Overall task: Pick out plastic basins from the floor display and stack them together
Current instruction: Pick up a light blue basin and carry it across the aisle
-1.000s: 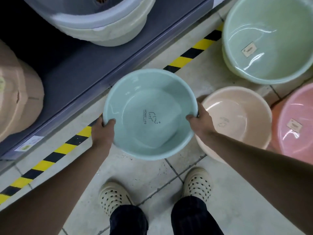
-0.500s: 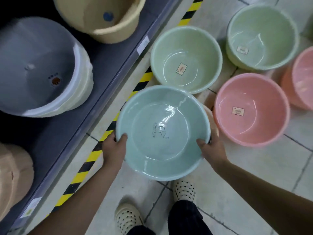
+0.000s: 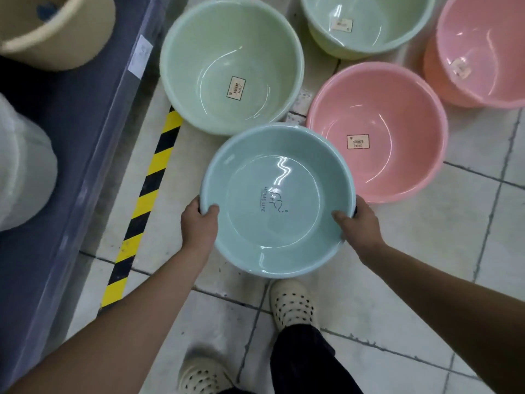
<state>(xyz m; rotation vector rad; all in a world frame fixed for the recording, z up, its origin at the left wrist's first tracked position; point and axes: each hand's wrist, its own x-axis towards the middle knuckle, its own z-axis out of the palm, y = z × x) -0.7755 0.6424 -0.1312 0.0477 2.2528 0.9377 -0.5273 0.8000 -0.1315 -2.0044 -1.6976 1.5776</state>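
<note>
Person stands on a pale tiled floor (image 3: pixel 426 322), both hands on one pale blue round plastic basin (image 3: pixel 277 201) held open side up above the floor. Left hand (image 3: pixel 200 226) is clamped on the basin's left rim, thumb inside, fingers under. Right hand (image 3: pixel 359 223) is clamped on the right rim the same way. Dark "HOME LIFE" print on the basin's inside bottom.

Basin count on the floor, all open side up: 2 green, 2 pink.
- Pale green round plastic basin (image 3: pixel 231 64), nearer the shelf, white sticker on its bottom, just beyond the held basin; the held basin's far rim overlaps its near rim in view.
- Second pale green basin (image 3: pixel 369 24) at the top edge, partly cut off, sticker inside.
- Pink round plastic basin (image 3: pixel 377 132) to the right of the held basin, sticker on its bottom; the held basin's right rim overlaps it in view.
- Second pink basin (image 3: pixel 480 49) at the top right corner, partly cut off, sticker blurred.

One yellow-and-black striped hazard tape (image 3: pixel 142 211) runs on the floor along the edge of a grey-blue low shelf (image 3: pixel 71 137) on the left. On the shelf: 1 beige plastic tub (image 3: pixel 56 32) at the top left, and 1 white blurred item (image 3: pixel 20 172) at the left edge, cannot tell what it is.

2 cream perforated clog shoes: one (image 3: pixel 292 304) below the held basin, one (image 3: pixel 203 376) at the bottom edge. Dark trouser leg (image 3: pixel 306 362) above them.
</note>
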